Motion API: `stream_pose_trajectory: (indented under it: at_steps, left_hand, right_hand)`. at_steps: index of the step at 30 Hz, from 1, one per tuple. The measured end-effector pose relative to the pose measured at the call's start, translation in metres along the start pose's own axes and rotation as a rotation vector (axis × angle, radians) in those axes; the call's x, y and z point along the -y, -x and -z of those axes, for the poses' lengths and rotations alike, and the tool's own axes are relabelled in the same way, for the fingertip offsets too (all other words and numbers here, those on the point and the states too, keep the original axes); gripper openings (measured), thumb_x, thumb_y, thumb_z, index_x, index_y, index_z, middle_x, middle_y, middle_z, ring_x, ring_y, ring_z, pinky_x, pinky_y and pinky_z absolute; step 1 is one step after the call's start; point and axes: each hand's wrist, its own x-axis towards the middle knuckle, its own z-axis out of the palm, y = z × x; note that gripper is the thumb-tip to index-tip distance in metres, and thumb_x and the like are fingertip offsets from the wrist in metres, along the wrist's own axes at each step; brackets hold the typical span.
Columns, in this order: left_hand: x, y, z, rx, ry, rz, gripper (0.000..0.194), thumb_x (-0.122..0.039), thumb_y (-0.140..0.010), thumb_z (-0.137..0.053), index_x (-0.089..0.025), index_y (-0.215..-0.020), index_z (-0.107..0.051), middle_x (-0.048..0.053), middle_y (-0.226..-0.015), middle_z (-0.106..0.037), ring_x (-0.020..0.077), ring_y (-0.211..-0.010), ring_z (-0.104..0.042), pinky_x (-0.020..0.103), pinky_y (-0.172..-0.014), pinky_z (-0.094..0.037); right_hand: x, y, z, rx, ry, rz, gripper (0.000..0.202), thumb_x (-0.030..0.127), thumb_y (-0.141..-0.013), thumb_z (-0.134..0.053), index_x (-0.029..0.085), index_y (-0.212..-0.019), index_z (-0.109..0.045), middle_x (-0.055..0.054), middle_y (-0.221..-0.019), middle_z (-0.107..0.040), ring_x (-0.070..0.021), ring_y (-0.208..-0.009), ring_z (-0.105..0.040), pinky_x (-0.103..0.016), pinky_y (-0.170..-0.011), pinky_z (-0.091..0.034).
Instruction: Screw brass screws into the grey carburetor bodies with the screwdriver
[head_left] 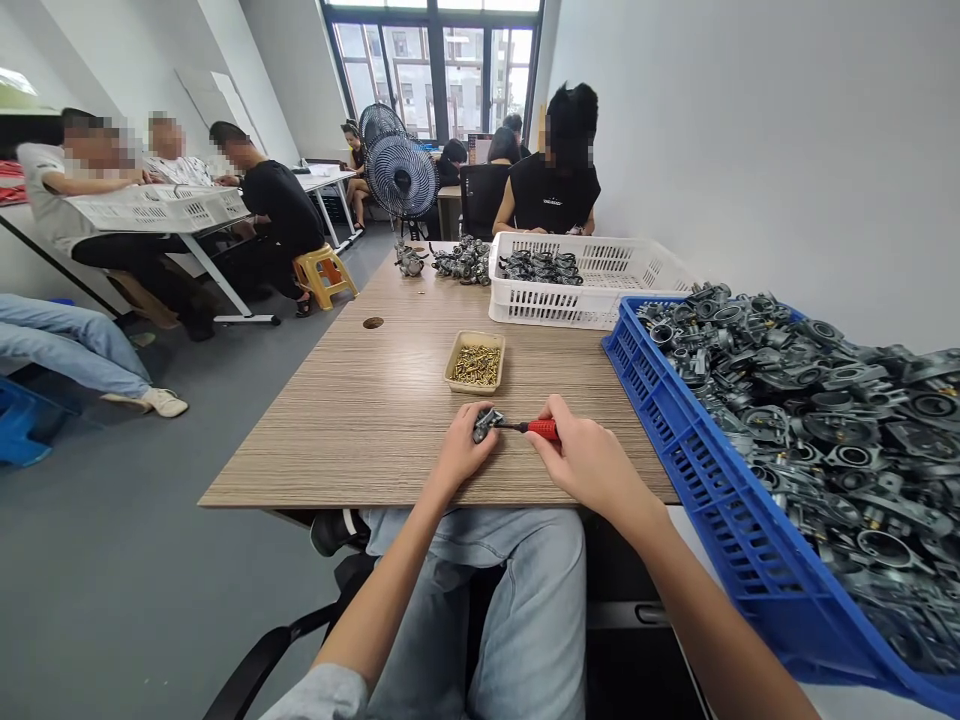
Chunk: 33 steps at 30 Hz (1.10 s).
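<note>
My left hand (463,448) is closed around a small dark grey metal casting (486,422), which looks like a carburetor body, just above the table's front part. In my right hand (589,455) is a screwdriver (541,429) with a red handle, held level and pointing left. Its dark shaft reaches the casting; where the tip sits is too small to tell. Beyond my hands stands a cream tray (449,376) holding many small brass parts (477,364).
A blue crate (660,420) heaped with similar castings (832,430) stands at the right. Behind it is a white crate (555,305) with more castings. Assembled metal units (461,262) lie at the table's far end. A person (551,190) sits opposite; others work at the left.
</note>
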Motion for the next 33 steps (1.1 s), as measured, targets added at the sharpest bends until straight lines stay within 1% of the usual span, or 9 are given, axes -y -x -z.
stream_pose_trajectory:
  at_steps: [6,18,33]
  left_hand:
    - [-0.0009,0.0,0.0005,0.005,0.002,0.007,0.039,-0.019,-0.094,-0.065,-0.022,-0.132,-0.062,0.01,-0.127,-0.068,0.0263,-0.121,-0.066,0.045,-0.111,-0.053]
    - [0.0,0.0004,-0.0002,0.0,-0.002,0.003,0.039,-0.019,-0.094,-0.065,-0.023,-0.133,-0.062,0.01,-0.127,-0.068,0.0257,-0.12,-0.067,0.045,-0.111,-0.053]
    - [0.0004,-0.0002,-0.0005,0.003,-0.003,0.0,0.04,-0.019,-0.093,-0.066,-0.022,-0.133,-0.061,0.01,-0.128,-0.068,0.0262,-0.121,-0.066,0.045,-0.111,-0.053]
  right_hand:
    - [0.0001,-0.0005,-0.0004,0.002,0.001,-0.003,0.014,0.037,-0.109,-0.056,0.025,-0.11,-0.048,-0.001,-0.088,-0.076,-0.024,-0.08,-0.075,-0.029,-0.063,-0.027]
    - [0.0003,-0.0005,0.0008,0.001,0.007,-0.003,0.014,0.037,-0.109,-0.055,0.025,-0.111,-0.048,-0.003,-0.088,-0.077,-0.0251,-0.081,-0.075,-0.029,-0.063,-0.028]
    - [0.0004,0.0,0.0006,-0.008,0.027,-0.008,0.015,0.037,-0.109,-0.056,0.025,-0.111,-0.049,-0.002,-0.088,-0.077,-0.0253,-0.08,-0.076,-0.029,-0.063,-0.027]
